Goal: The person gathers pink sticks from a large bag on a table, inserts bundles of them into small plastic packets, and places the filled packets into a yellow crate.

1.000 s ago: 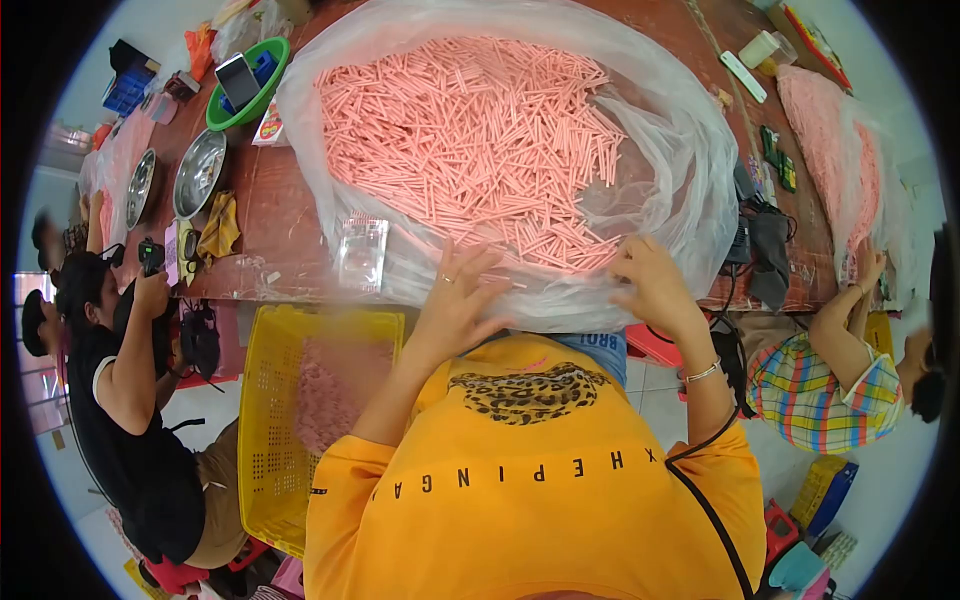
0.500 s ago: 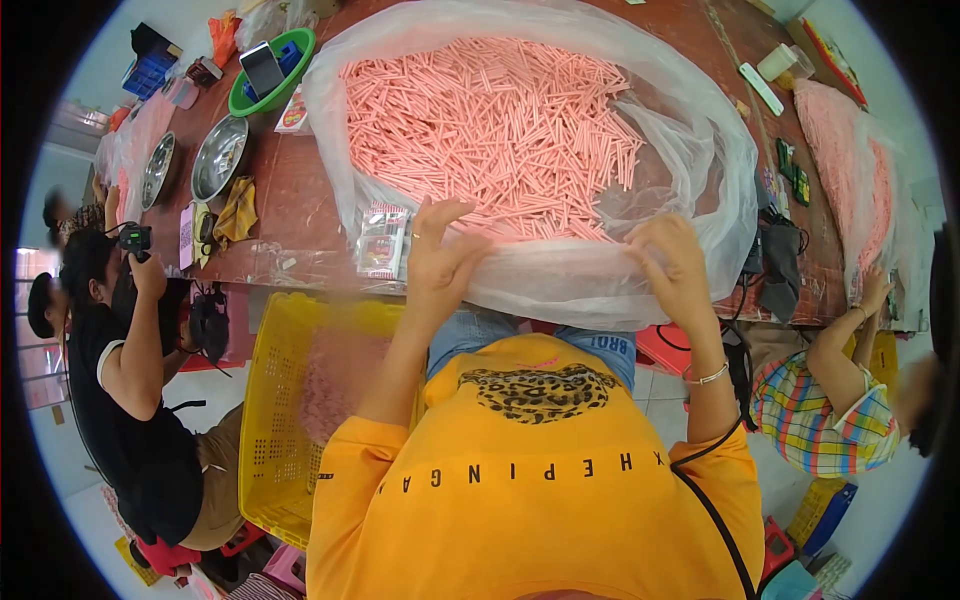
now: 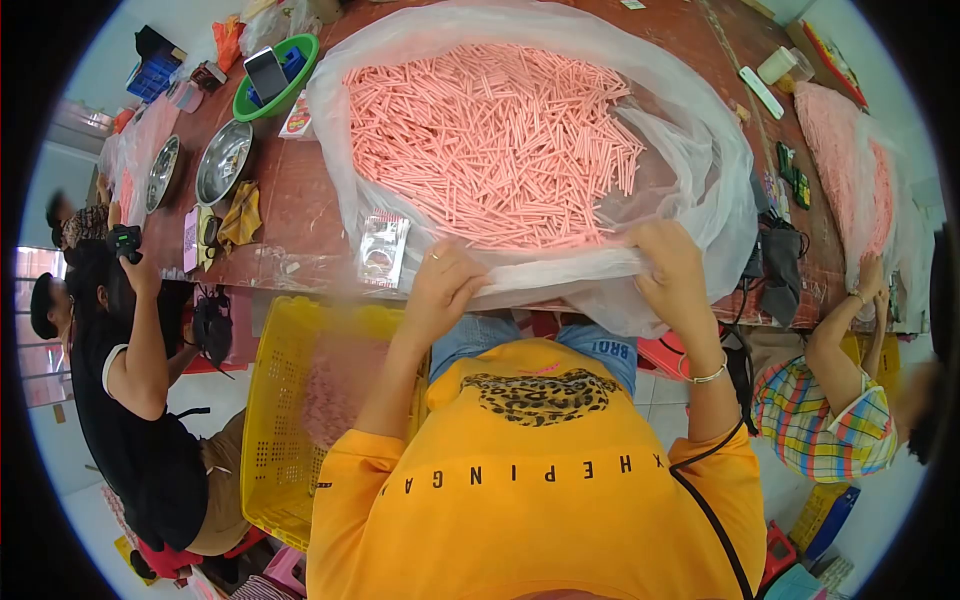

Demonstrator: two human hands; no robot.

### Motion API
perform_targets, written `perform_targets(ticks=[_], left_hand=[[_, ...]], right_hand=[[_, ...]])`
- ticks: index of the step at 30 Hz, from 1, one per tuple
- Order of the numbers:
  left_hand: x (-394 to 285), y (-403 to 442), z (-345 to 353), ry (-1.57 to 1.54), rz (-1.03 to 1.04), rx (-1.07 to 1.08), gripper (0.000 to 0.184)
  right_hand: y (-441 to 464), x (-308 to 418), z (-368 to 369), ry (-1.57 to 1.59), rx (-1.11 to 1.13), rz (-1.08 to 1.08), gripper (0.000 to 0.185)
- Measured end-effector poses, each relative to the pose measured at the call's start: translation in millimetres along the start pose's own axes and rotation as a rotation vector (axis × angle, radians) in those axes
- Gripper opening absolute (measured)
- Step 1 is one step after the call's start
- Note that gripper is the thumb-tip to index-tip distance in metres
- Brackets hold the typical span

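Note:
A large clear plastic bag (image 3: 530, 18) lies wide open on the table, holding a heap of thin pink sticks (image 3: 490, 150). My left hand (image 3: 440, 285) is closed on the near edge of the bag, fingers pinching the plastic. Farther along the same edge, my right hand (image 3: 672, 270) grips it too, with the plastic pulled fairly straight between both hands. Just left of my left hand lies a small printed packet (image 3: 383, 248), at the table's near edge.
A yellow crate (image 3: 285, 430) with small pink packets stands below left. On the red-brown table (image 3: 290, 210) are steel bowls (image 3: 224, 162) and a green basin (image 3: 308, 50). A person in black (image 3: 130, 380) sits left; another in a checked shirt (image 3: 825, 410) sits right.
My left hand has moved down slightly and its raised fingers have closed on the bag's edge. The near edge is pulled tighter and folded lower. My right hand has shifted slightly.

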State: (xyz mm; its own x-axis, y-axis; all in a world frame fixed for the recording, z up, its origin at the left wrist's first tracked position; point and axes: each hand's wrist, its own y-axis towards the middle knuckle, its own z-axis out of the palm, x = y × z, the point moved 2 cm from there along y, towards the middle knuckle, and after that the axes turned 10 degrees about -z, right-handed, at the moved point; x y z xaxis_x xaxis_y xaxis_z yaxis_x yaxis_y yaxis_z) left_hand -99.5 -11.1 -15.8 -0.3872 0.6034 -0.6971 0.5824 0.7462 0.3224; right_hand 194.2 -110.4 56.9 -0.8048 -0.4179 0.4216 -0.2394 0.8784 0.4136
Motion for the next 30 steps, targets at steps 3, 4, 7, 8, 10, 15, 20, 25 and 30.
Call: perform_targets(ticks=[3,4,7,8,10,15,20,25,30], left_hand=[[5,3,-5,0.035,-0.003,0.037,0.006],[9,-1,-3,0.059,-0.008,0.075,0.006],[6,-7,8,0.070,0.049,0.120,0.008],[5,-6,8,0.046,0.028,0.097,0.009],[3,-2,4,0.001,-0.011,0.050,0.011],[30,56,14,-0.201,-0.074,-0.099,0.016],[12,81,15,-0.265,-0.128,-0.227,0.019],[3,46,58,-0.053,-0.081,-0.223,0.018],[-3,41,68,0.096,0.000,-0.225,0.017]], right_hand=[[-2,0,-2,0.073,0.209,0.134,0.031],[-10,-2,3,0.099,0.330,0.201,0.031],[-33,-10,26,0.135,0.565,0.144,0.041],[-33,-11,25,0.164,0.539,0.184,0.043],[-28,-7,22,0.221,0.480,0.262,0.049],[11,-5,38,0.307,0.315,0.360,0.037],[29,-6,60,0.169,0.049,0.124,0.029],[56,-53,59,-0.142,-0.058,0.434,0.041],[112,-90,94,-0.413,0.099,0.537,0.062]])
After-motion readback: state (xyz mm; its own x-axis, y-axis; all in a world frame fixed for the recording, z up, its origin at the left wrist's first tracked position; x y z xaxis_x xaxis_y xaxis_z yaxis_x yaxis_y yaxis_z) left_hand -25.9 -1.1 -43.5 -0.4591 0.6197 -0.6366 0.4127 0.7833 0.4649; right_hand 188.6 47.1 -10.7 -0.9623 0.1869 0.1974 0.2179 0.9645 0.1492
